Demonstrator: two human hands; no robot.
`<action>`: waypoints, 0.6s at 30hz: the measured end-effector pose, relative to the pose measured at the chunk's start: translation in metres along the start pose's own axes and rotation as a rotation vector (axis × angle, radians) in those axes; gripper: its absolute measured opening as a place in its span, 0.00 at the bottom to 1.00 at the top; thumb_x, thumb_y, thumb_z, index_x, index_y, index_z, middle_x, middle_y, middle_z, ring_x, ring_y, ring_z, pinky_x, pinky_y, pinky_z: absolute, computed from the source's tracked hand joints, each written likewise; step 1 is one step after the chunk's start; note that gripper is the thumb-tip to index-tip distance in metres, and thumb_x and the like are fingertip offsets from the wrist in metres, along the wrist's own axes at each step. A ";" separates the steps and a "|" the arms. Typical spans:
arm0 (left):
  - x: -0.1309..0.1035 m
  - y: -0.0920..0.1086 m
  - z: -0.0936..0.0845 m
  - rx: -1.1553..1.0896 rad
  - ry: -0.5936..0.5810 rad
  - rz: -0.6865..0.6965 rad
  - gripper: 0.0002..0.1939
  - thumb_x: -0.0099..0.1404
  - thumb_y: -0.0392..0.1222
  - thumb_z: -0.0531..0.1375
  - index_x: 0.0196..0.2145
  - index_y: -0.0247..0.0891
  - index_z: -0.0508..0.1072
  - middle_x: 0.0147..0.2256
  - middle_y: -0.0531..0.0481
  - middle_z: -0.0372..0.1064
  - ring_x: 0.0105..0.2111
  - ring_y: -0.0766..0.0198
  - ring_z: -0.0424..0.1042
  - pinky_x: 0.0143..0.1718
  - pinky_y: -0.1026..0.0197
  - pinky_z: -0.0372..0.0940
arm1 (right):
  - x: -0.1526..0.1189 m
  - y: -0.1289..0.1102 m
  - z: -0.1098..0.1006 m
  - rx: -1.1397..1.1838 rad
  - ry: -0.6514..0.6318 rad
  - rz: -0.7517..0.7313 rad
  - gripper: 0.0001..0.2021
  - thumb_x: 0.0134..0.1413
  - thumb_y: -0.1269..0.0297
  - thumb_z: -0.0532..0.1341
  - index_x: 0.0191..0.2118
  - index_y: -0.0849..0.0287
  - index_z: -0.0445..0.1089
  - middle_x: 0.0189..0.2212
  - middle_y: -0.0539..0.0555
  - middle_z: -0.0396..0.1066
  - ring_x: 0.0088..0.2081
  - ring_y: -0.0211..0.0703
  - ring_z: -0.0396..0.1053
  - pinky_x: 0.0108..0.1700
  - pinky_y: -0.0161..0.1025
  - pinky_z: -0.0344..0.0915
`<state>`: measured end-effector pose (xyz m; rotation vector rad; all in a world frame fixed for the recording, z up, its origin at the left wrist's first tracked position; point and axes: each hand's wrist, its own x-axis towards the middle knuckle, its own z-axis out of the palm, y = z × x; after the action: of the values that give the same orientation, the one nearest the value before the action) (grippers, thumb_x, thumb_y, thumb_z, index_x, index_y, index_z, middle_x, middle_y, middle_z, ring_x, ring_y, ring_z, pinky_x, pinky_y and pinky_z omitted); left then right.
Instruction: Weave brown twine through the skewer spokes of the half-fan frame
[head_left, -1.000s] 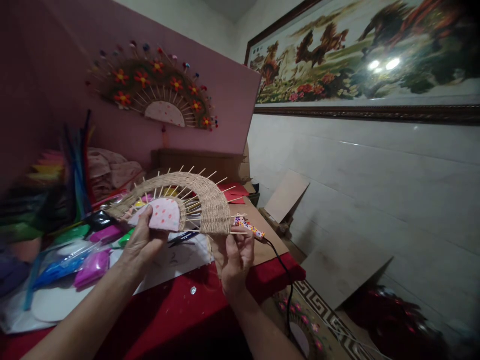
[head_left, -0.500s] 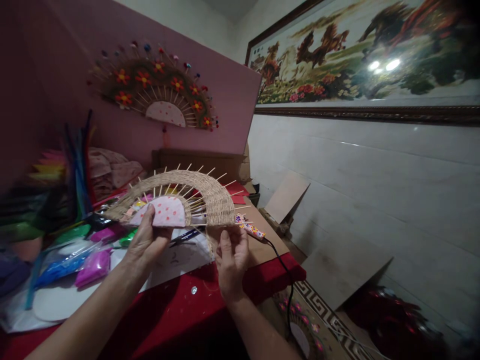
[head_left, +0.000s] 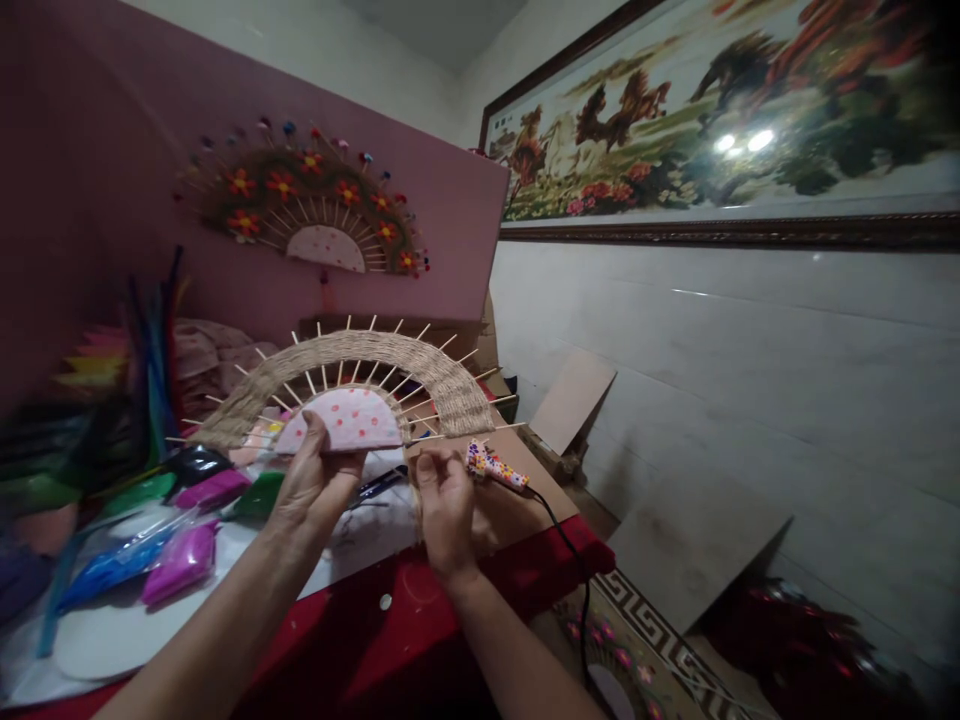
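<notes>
A fan-shaped piece of woven twine on thin sticks [head_left: 457, 392] is held up over the table. My left hand [head_left: 319, 485] grips it by the spotted half-round base [head_left: 356, 418], thumb on the front face. Just below the fan's right part is my right hand [head_left: 446, 490], its fingers pinched together; a thin strand of twine seems to run there, but what the fingertips hold is too small to make out. Beside my right hand, a flower-patterned glue gun [head_left: 499, 468] with a black cord lies on brown board.
Bags of coloured material [head_left: 180, 565] and white discs [head_left: 112, 630] lie at the left on the red-covered table [head_left: 375, 655]. A finished flowered fan [head_left: 326, 245] is on the pink board [head_left: 457, 215] behind. The glue gun's cord hangs over the table's right edge.
The fan has turned to face the camera more squarely, its sticks spreading wider. My right hand has moved slightly left and up, its fingers closer together. The view has shifted a little.
</notes>
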<state>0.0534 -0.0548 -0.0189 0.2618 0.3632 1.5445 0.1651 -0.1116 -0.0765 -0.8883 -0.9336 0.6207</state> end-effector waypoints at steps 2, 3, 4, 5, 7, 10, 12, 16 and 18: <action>-0.002 -0.006 0.005 -0.031 -0.017 -0.006 0.13 0.67 0.42 0.49 0.43 0.43 0.71 0.30 0.52 0.75 0.35 0.66 0.74 0.40 0.61 0.70 | 0.005 -0.003 0.007 -0.041 -0.040 0.032 0.13 0.54 0.55 0.57 0.37 0.61 0.66 0.32 0.51 0.70 0.35 0.37 0.67 0.39 0.34 0.63; -0.003 -0.010 0.008 -0.046 -0.032 -0.014 0.13 0.67 0.43 0.48 0.43 0.42 0.71 0.31 0.52 0.75 0.35 0.65 0.74 0.41 0.60 0.70 | 0.007 -0.003 0.011 -0.038 -0.048 0.045 0.14 0.54 0.54 0.56 0.38 0.61 0.66 0.33 0.52 0.71 0.35 0.38 0.67 0.39 0.34 0.63; -0.003 -0.015 0.011 -0.061 -0.045 -0.025 0.14 0.67 0.44 0.49 0.43 0.41 0.71 0.31 0.51 0.75 0.35 0.65 0.74 0.41 0.60 0.70 | 0.010 -0.004 0.015 -0.011 -0.044 0.051 0.15 0.54 0.53 0.56 0.39 0.61 0.66 0.34 0.52 0.71 0.36 0.38 0.67 0.39 0.34 0.63; -0.004 -0.019 0.014 -0.074 -0.058 -0.037 0.14 0.67 0.45 0.49 0.42 0.40 0.71 0.31 0.50 0.75 0.35 0.65 0.74 0.42 0.60 0.69 | 0.012 -0.003 0.019 0.025 -0.035 0.055 0.16 0.53 0.53 0.57 0.40 0.60 0.66 0.35 0.52 0.71 0.36 0.38 0.68 0.40 0.34 0.63; -0.006 -0.030 0.019 -0.084 -0.080 -0.058 0.15 0.66 0.46 0.49 0.41 0.39 0.72 0.31 0.49 0.75 0.34 0.65 0.74 0.41 0.61 0.69 | 0.017 -0.001 0.028 0.120 -0.011 0.078 0.17 0.51 0.52 0.59 0.40 0.60 0.66 0.36 0.53 0.72 0.38 0.39 0.68 0.41 0.35 0.64; -0.013 -0.047 0.017 -0.019 -0.143 -0.098 0.15 0.64 0.48 0.53 0.40 0.36 0.73 0.31 0.46 0.75 0.35 0.63 0.75 0.41 0.63 0.68 | 0.026 -0.001 0.035 0.280 0.063 0.183 0.17 0.48 0.52 0.61 0.40 0.59 0.66 0.37 0.53 0.73 0.37 0.39 0.70 0.42 0.37 0.65; -0.017 -0.055 0.009 0.070 -0.197 -0.074 0.13 0.60 0.44 0.60 0.41 0.36 0.73 0.34 0.45 0.75 0.38 0.60 0.74 0.42 0.62 0.68 | 0.034 -0.005 0.034 0.402 0.132 0.262 0.18 0.47 0.52 0.62 0.40 0.59 0.66 0.37 0.53 0.73 0.36 0.39 0.70 0.41 0.38 0.67; -0.015 -0.041 -0.012 0.357 -0.281 -0.138 0.20 0.48 0.23 0.64 0.40 0.36 0.74 0.33 0.45 0.75 0.38 0.57 0.74 0.37 0.64 0.69 | 0.053 -0.015 0.011 0.597 0.067 0.312 0.15 0.47 0.54 0.62 0.39 0.57 0.66 0.32 0.50 0.73 0.32 0.39 0.71 0.37 0.39 0.68; -0.010 -0.021 -0.017 0.380 -0.256 -0.133 0.18 0.51 0.22 0.59 0.39 0.36 0.75 0.33 0.44 0.74 0.38 0.55 0.74 0.33 0.62 0.70 | 0.064 -0.017 -0.006 0.623 -0.027 0.345 0.13 0.45 0.57 0.63 0.37 0.57 0.67 0.30 0.50 0.74 0.32 0.39 0.71 0.37 0.40 0.69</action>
<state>0.0668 -0.0659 -0.0417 0.7114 0.4601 1.2844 0.2022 -0.0727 -0.0373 -0.4758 -0.5530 1.1466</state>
